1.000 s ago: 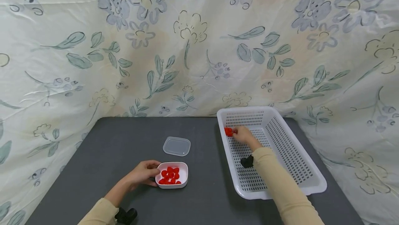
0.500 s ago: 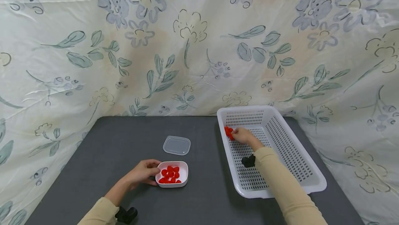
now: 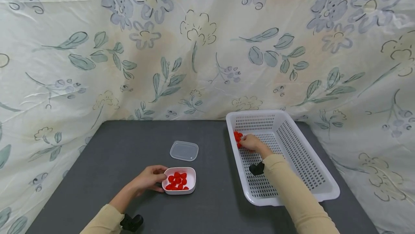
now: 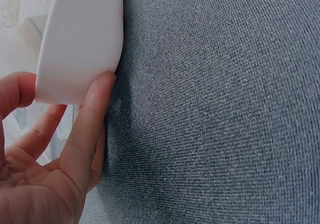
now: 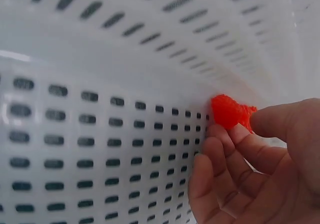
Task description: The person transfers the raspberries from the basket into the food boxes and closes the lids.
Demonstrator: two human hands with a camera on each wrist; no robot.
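A small white box (image 3: 179,193) with rounded corners stands on the dark table, several small red pieces (image 3: 177,180) inside it. My left hand (image 3: 148,179) holds the box's left end, thumb at the rim; in the left wrist view a finger lies along the white wall (image 4: 82,39) near the tabletop. Inside the large white basket (image 3: 236,154), my right hand (image 3: 254,144) reaches to its left wall, where more red pieces (image 3: 237,135) lie. The right wrist view shows thumb and fingers pinching at a rough-surfaced red lump (image 5: 227,112); the fingers partly cover it.
A translucent lid (image 3: 184,151) lies flat on the table (image 3: 139,140) just behind the small box. The slotted basket has raised walls all round and stands at the table's right side. A flowered cloth (image 3: 207,54) hangs behind the table.
My right hand has shifted slightly within the basket, and the red pieces at its left wall look more spread out, with more of them showing. The left hand and the box have stayed put.
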